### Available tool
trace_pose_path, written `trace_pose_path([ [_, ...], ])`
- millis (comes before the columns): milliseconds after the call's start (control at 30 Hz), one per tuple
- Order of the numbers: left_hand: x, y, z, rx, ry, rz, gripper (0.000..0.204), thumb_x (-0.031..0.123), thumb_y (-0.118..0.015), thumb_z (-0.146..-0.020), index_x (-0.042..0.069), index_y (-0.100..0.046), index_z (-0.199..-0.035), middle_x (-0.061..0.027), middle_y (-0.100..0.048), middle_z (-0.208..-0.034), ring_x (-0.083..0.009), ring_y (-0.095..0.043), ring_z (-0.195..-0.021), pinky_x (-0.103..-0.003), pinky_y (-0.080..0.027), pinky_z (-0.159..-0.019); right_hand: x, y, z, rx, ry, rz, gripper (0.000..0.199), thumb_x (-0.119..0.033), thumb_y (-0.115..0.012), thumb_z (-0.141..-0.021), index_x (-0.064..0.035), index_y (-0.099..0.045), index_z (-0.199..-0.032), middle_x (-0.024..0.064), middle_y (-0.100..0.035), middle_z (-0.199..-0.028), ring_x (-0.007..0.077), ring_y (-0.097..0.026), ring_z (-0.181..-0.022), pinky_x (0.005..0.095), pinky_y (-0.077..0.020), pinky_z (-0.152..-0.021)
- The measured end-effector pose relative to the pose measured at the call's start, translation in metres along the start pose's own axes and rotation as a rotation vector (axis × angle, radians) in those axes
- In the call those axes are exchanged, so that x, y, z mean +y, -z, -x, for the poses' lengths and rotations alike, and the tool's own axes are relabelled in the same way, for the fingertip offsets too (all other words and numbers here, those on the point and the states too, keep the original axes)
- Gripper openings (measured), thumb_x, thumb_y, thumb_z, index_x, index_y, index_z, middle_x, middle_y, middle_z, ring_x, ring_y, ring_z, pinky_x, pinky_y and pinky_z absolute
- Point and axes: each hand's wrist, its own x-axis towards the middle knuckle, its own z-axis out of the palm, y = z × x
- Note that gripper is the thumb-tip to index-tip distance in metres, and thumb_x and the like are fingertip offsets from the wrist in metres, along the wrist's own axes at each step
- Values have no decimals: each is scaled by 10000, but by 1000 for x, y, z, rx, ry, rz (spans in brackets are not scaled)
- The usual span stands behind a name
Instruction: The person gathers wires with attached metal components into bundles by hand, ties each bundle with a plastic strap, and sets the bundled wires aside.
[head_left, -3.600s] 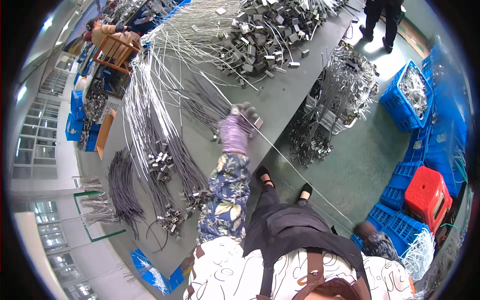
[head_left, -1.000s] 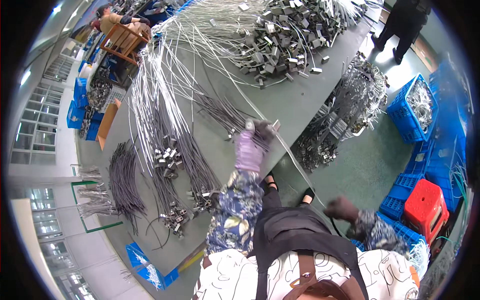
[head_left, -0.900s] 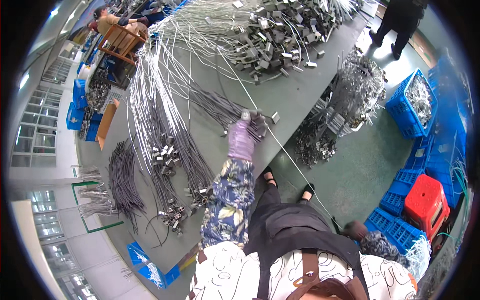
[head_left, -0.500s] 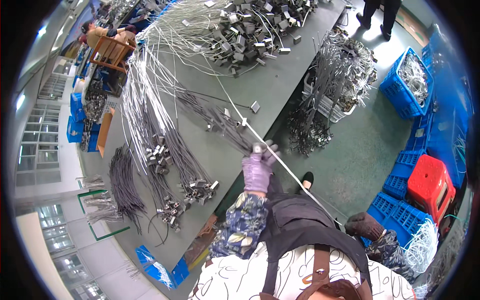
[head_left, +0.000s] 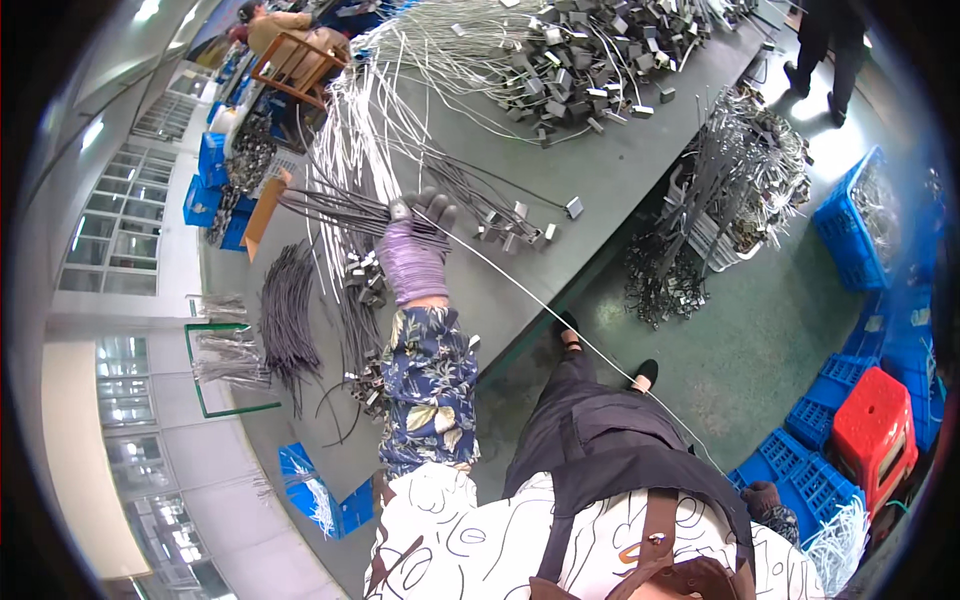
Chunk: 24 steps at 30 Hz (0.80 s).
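Observation:
My left hand, in a purple glove with dark fingertips, is closed around a bundle of dark grey cables above the table. A long white cable runs from that hand across my lap toward my right side. My right hand, in a dark brown glove, is low at the right beside a blue crate; its fingers are mostly hidden. Under and beyond my left hand lie bunches of white and grey cables with connector ends. Several loose cables with grey metal connectors lie just right of it.
A large heap of connectors covers the table's far side. A white basket piled with cables stands on the floor. At right are a red stool and blue crates. A person in dark trousers stands at the back right.
My left hand has moved left and farther over the table, with the grey cables now lying across it. My right hand has gone lower right and shows less. The view has shifted.

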Motion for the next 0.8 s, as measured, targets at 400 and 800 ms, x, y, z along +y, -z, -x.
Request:
trace_pose_path([
  [400, 52, 10, -8, 136, -72, -116, 304, 268, -555, -930, -17, -525, -1029, -192, -628, -963, -289, -642, -801, -434, -578, -740, -14, 15, -32, 91, 69, 172, 226, -193, -693, -735, 10, -685, -835, 109, -653, -715, 206, -591, -645, 353, -474, -606],
  [800, -100, -17, 135, -393, 706, -364, 458, 444, -595, -871, 1, -654, -973, -93, -672, -937, -181, -650, -891, -311, -518, -756, -111, -18, -34, -56, 195, 92, 231, -221, -669, -751, 4, -660, -806, 75, -612, -653, 150, -559, -543, 309, -444, -490],
])
